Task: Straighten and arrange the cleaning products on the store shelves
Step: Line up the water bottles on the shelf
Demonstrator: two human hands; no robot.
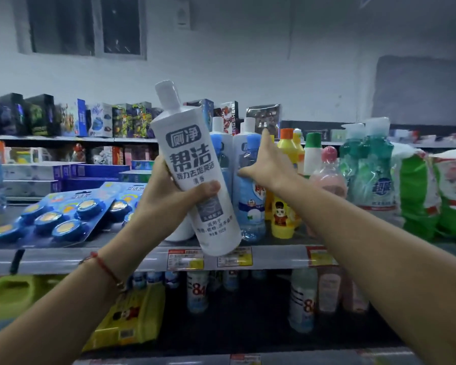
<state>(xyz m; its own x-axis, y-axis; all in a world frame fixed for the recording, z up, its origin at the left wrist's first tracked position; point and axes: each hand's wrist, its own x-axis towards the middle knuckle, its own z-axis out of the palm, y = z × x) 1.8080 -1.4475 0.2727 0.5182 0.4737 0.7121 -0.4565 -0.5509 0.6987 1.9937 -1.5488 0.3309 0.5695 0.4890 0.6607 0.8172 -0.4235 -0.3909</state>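
We're mid-task — left hand [169, 191] grips a tilted white bottle [192, 164] off the shelf [63, 259], right hand [263, 164], fingers spread, touches blue-capped bottles [250, 185] w/ rows unsorted.

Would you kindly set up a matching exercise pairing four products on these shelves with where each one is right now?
Things:
1. white bottle
2. blue-capped bottle
3. blue disc packs
4. yellow jug

Places:
A. lower shelf, far left
B. flat on the shelf, left side
C. held tilted in the left hand
D. upright, touched by the right hand

Pairs: 1-C, 2-D, 3-B, 4-A
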